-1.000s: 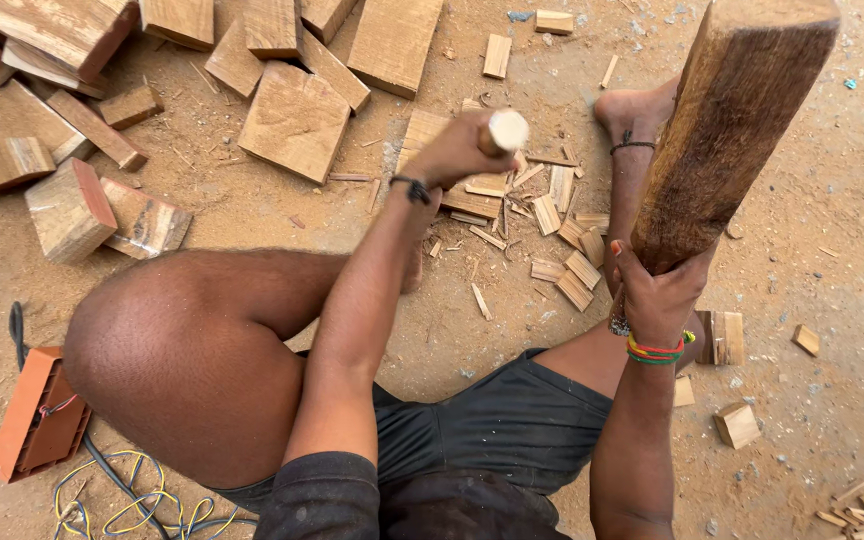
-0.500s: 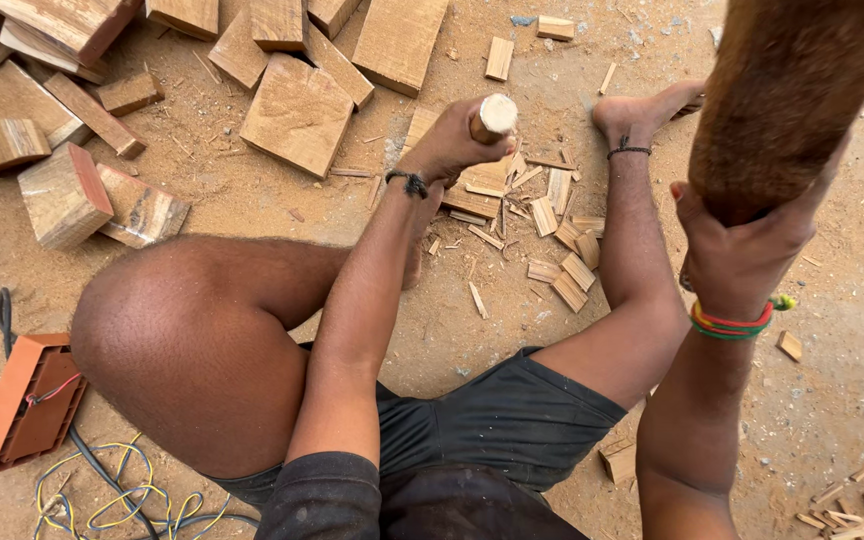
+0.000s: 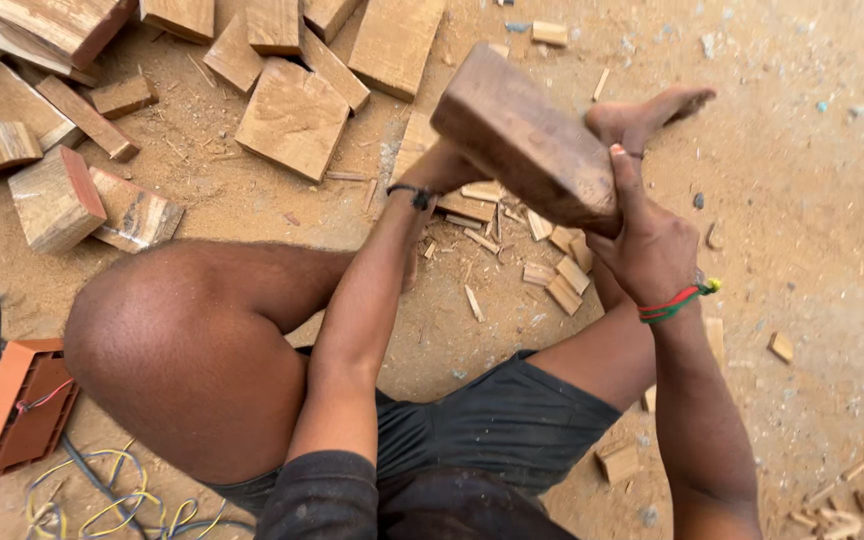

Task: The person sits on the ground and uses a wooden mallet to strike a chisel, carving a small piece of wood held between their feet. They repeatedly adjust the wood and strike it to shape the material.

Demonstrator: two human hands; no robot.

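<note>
Wooden mallet, a thick dark block, is lying tilted across the middle of my view, its broad head pointing up and left over the spot where the left hand is working. I am seeing the right hand wrapped around the mallet's lower end, fingers closed tight on it, thumb running up along the side. A red and green band is sitting on that wrist. The left hand is mostly hidden under the mallet's head, so I cannot tell whether it is closed or what it is holding; only the wrist with a dark band is showing.

Below the mallet, small pale wood chips are lying scattered on the sandy ground, near the person's right leg. The right foot is stretching out just past the mallet. The left knee is bending up large in the foreground, and dark shorts are showing beneath the arms.

At the upper left, a heap of cut wooden blocks is lying piled, well apart from the hands. At the lower left, an orange plastic box is sitting on the ground beside tangled yellow and dark cables.
</note>
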